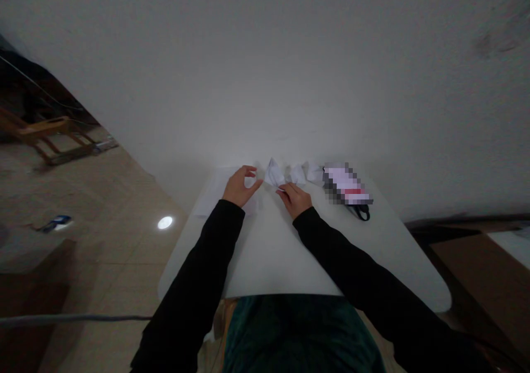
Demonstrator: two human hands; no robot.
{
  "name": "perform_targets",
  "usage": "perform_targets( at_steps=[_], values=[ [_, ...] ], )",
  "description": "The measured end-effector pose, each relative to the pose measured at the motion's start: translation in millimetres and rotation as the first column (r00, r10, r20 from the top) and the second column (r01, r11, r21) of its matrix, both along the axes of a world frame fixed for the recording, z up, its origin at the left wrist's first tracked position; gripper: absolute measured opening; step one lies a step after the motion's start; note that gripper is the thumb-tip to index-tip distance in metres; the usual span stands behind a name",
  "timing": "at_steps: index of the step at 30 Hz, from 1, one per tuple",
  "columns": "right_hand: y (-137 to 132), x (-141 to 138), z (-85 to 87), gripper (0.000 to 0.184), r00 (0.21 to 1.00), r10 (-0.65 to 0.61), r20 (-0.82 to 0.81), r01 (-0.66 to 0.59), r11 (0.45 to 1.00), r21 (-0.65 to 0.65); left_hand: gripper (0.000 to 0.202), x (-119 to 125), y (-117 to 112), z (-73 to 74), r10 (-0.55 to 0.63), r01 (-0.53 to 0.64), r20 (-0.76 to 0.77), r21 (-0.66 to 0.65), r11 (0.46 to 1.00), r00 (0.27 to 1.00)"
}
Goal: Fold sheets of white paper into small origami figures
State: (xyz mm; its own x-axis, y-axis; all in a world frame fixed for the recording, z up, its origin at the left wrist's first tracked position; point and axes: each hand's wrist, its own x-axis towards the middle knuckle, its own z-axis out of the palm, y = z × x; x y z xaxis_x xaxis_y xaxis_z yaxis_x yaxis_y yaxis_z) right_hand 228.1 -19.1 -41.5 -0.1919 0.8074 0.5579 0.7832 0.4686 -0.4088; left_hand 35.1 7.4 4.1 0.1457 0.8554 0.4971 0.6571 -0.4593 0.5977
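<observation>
My right hand (295, 198) pinches the lower edge of a folded piece of white paper (273, 173), which stands up in a point near the back of the table. To its left, my left hand (240, 186) is open, thumb and fingers apart with a gap between them, close to the folded paper but not on it. Flat white sheets (210, 193) lie under and beside my left hand. Further folded white paper pieces (297, 173) sit in a row just right of the held one.
A phone (348, 184) with a pixelated screen and a black strap loop (363, 213) lies at the right of the white table (285, 262). A wall (265, 74) rises behind the table. On the left are a wooden chair (45, 127) and tiled floor; a brown box (480, 273) is at right.
</observation>
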Motion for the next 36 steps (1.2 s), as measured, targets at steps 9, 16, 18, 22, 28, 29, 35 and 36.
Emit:
perform_targets(
  at_steps=[9,16,18,22,28,29,35,36],
  values=[
    [18,-8,0.0,0.023,0.981,-0.078,0.175,0.098,0.989,-0.11,0.064,-41,-5,-11.8,-0.268,0.243,-0.262,-0.123,0.962,0.927],
    [25,-12,-5.0,0.019,0.966,-0.07,0.247,0.107,0.985,-0.138,0.067,-36,-8,-18.7,-0.292,0.248,-0.284,-0.183,0.951,0.913],
    [24,-12,-3.9,0.02,0.97,-0.078,0.228,0.112,0.984,-0.142,0.069,-34,-8,-19.5,-0.298,0.247,-0.274,-0.205,0.947,0.914],
    [23,-12,-0.4,0.027,0.989,-0.033,0.144,0.051,0.991,-0.123,0.065,-34,-9,-18.0,-0.307,0.254,-0.255,-0.221,0.942,0.917],
    [8,-8,-4.5,0.032,0.996,0.089,-0.001,-0.089,0.996,-0.008,0.047,-36,-12,-13.5,-0.314,0.259,-0.256,-0.225,0.939,0.914],
    [2,-6,-6.4,0.032,0.992,0.122,-0.017,-0.122,0.992,0.019,0.043,-37,-12,-13.7,-0.313,0.259,-0.256,-0.224,0.939,0.915],
    [-29,5,-10.2,0.029,0.966,0.252,0.051,-0.253,0.967,0.016,0.015,-36,-8,-19.5,-0.359,0.315,-0.237,-0.203,0.927,0.903],
    [-30,5,-8.3,0.03,0.965,0.243,0.096,-0.243,0.97,-0.01,0.012,-35,-8,-20.1,-0.371,0.329,-0.233,-0.2,0.923,0.899]
  ],
)
